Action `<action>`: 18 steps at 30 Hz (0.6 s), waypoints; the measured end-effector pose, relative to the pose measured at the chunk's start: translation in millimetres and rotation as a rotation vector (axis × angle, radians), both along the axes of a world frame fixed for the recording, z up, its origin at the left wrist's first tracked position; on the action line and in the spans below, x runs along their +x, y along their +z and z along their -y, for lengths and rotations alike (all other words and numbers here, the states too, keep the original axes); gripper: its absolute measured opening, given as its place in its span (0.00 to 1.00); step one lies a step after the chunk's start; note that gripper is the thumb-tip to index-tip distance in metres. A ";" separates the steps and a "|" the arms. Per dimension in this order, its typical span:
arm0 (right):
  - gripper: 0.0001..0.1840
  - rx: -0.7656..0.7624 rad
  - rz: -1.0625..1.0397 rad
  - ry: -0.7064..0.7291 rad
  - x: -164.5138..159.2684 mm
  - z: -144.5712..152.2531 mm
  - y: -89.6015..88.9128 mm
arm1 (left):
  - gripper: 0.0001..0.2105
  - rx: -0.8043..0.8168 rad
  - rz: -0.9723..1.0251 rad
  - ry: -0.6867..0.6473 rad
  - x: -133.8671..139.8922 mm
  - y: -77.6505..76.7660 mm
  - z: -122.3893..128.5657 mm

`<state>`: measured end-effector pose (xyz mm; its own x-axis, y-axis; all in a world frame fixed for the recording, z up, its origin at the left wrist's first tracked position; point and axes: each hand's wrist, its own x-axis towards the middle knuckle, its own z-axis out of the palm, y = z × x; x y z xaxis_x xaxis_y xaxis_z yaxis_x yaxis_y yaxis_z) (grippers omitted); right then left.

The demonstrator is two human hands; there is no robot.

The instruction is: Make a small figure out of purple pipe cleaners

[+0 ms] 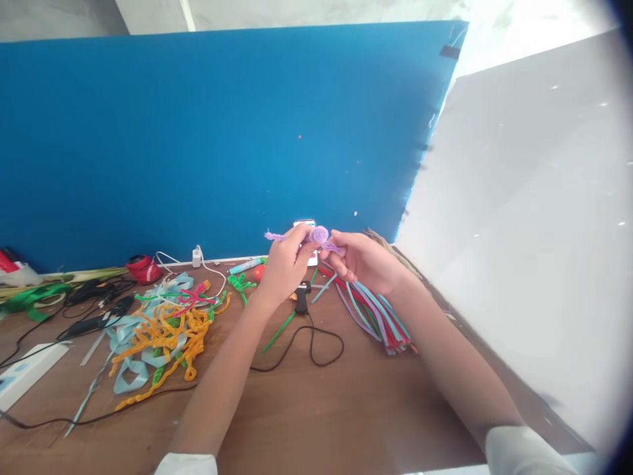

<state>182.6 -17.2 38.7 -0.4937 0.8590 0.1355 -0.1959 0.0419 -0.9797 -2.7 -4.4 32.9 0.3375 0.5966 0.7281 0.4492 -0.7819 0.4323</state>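
Both hands are raised over the far part of the table, close together. Between them is a purple pipe cleaner [319, 234] wound into a flat round coil. My left hand [291, 259] pinches it from the left, and a twisted purple tail sticks out beyond its fingers. From the right, my right hand [363, 259] grips purple strands just below the coil with thumb and fingers. Behind the hands a phone [312, 260] leans near the blue panel, partly covered. Under them lies a black glue gun [301, 300] with its cord, beside a green pipe cleaner [279, 332].
Pipe cleaners [378, 316] in several colours lie bundled at the right. Orange twisted pipe cleaners [168, 330] and light blue ribbon [131, 376] pile up at the left, near a white power strip [32, 373] and cables. A blue panel [222, 145] borders the back.
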 end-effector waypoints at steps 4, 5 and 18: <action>0.18 -0.170 -0.094 0.263 -0.3 -2.6 -2.1 | 0.09 0.115 -0.019 -0.033 0.0 0.1 1.8; 0.17 -0.184 -0.119 0.285 -1.2 -2.0 -2.3 | 0.09 0.136 -0.017 -0.044 -0.1 0.4 2.3; 0.11 -0.031 -0.074 0.059 -3.5 -1.3 -4.0 | 0.10 0.113 -0.068 -0.079 -1.3 1.8 0.8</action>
<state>179.2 -15.9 34.6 -0.5328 0.8334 0.1470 -0.2693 -0.0024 -0.9630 -4.0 -5.2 34.7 0.4311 0.4813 0.7632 0.4094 -0.8581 0.3100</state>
